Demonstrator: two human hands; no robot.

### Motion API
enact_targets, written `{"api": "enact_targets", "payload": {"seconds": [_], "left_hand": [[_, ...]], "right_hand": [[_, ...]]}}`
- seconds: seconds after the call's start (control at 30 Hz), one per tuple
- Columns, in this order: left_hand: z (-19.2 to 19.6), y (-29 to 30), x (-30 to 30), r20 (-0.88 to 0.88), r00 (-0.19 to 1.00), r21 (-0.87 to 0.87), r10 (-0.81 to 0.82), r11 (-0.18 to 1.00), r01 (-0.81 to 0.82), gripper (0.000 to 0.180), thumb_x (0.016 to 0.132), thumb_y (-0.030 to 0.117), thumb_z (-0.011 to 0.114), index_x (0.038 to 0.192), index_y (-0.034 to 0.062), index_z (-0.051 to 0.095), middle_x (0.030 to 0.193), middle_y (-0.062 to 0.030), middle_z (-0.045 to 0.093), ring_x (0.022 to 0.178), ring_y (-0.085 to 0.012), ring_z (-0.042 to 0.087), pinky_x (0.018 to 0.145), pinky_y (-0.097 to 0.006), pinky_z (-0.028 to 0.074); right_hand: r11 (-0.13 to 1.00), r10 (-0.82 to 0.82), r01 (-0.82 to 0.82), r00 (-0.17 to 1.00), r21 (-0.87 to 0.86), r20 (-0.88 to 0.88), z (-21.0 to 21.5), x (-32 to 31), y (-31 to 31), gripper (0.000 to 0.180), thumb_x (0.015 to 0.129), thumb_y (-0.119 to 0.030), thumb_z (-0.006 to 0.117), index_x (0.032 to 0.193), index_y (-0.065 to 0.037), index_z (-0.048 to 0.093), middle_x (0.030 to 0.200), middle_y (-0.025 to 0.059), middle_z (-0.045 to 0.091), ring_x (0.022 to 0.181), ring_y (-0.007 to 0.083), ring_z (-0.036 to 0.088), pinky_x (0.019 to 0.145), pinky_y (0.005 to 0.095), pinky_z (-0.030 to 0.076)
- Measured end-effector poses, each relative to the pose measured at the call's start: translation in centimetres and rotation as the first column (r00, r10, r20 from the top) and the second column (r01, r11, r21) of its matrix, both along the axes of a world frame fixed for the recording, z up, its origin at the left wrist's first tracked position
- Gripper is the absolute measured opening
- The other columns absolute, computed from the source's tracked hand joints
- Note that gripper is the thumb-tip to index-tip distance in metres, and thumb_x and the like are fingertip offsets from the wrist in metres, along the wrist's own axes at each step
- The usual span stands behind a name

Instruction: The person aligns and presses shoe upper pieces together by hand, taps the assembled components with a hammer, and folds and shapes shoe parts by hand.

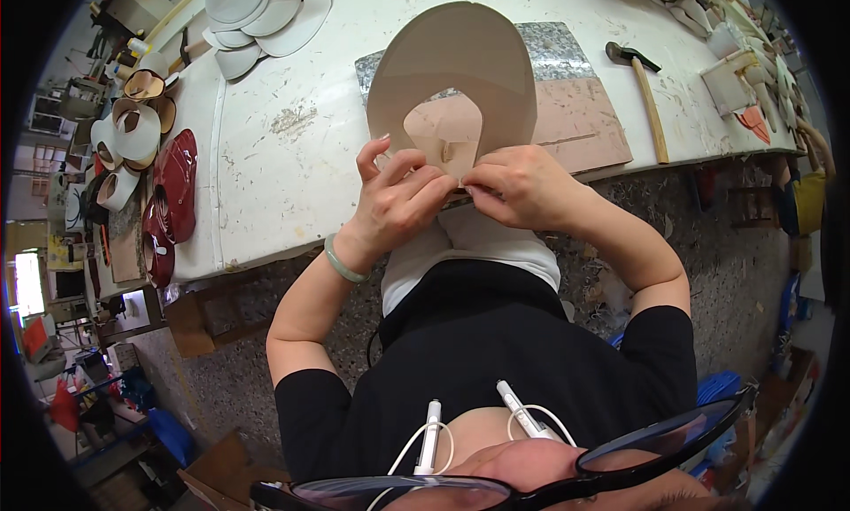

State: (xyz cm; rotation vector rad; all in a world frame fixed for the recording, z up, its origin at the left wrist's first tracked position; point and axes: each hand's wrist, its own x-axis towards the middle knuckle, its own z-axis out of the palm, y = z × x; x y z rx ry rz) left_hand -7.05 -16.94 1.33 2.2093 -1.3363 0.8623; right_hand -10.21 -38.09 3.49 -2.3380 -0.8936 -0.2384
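Note:
A grey-beige, U-shaped shoe upper (452,55) rises from the table's near edge, its broad rounded end pointing away from me. Its two narrow ends come together close to my body. My left hand (398,197) pinches one end between thumb and fingers, with a finger lifted. My right hand (524,188) pinches the other end, its fingertips almost touching those of the left. The exact join between the fingertips is partly hidden. Behind the upper lie a speckled stone slab (558,50) and a pinkish board (580,121).
A hammer (651,104) with a wooden handle lies right of the board. Dark red glossy uppers (181,179) and several white uppers (137,130) sit along the left side of the white table (283,183). More pale pieces (266,19) are stacked at the far left.

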Motion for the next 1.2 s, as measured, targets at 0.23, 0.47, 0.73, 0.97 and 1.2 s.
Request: {"api": "enact_targets", "payload": {"seconds": [0.23, 0.47, 0.73, 0.97, 1.2], "left_hand": [[0.3, -0.8, 0.0, 0.065, 0.997, 0.055, -0.051, 0.997, 0.048, 0.012, 0.066, 0.014, 0.070, 0.076, 0.0189, 0.067, 0.073, 0.0099, 0.060, 0.086, -0.0119, 0.054, 0.103, -0.048, 0.019], [0.1, -1.1, 0.1, 0.040, 0.998, -0.009, -0.047, 0.999, 0.047, 0.005, 0.072, 0.016, 0.063, 0.069, 0.0192, 0.061, 0.074, 0.0100, 0.057, 0.095, -0.0112, 0.054, 0.106, -0.050, 0.013], [0.1, -1.0, 0.2, 0.038, 0.998, 0.015, -0.045, 0.999, 0.044, 0.007, 0.069, 0.016, 0.070, 0.074, 0.0188, 0.066, 0.078, 0.0108, 0.062, 0.096, -0.0138, 0.052, 0.103, -0.052, 0.016], [0.0, -1.4, 0.2, 0.056, 0.998, -0.007, -0.043, 0.999, 0.043, 0.004, 0.071, 0.016, 0.064, 0.073, 0.0194, 0.062, 0.079, 0.0100, 0.059, 0.096, -0.0117, 0.054, 0.105, -0.050, 0.014], [-0.2, -1.0, -0.3, 0.076, 0.996, -0.004, -0.048, 0.999, 0.048, 0.006, 0.070, 0.016, 0.065, 0.075, 0.0190, 0.062, 0.081, 0.0105, 0.059, 0.095, -0.0121, 0.053, 0.103, -0.049, 0.016]], "right_hand": [[0.998, 0.037, -0.037, 0.999, -0.045, 0.007, -0.6, 0.3, -0.4, 0.012, 0.073, -0.014, 0.062, 0.068, -0.004, 0.059, 0.064, 0.0113, 0.058, 0.063, 0.0305, 0.060, 0.060, 0.0411, 0.050], [0.985, -0.071, 0.114, 0.954, 0.131, -0.292, -0.1, 0.1, -1.1, 0.010, 0.075, -0.010, 0.063, 0.078, -0.001, 0.066, 0.072, 0.0131, 0.066, 0.069, 0.0260, 0.065, 0.065, 0.0341, 0.052], [0.966, -0.018, 0.124, 0.909, 0.228, -0.417, -0.6, 0.4, -2.1, 0.015, 0.077, -0.006, 0.063, 0.089, 0.000, 0.069, 0.079, 0.0114, 0.070, 0.070, 0.0190, 0.068, 0.065, 0.0303, 0.054], [0.982, -0.041, 0.107, 0.925, 0.156, -0.378, 0.4, 0.2, -1.6, 0.017, 0.080, -0.012, 0.063, 0.090, 0.000, 0.069, 0.078, 0.0135, 0.069, 0.068, 0.0227, 0.067, 0.065, 0.0313, 0.053], [0.941, -0.101, 0.290, 0.730, 0.173, -0.676, 0.0, 1.2, -1.9, 0.019, 0.084, -0.015, 0.063, 0.090, 0.003, 0.067, 0.078, 0.0130, 0.069, 0.072, 0.0160, 0.066, 0.066, 0.0303, 0.051]]}}
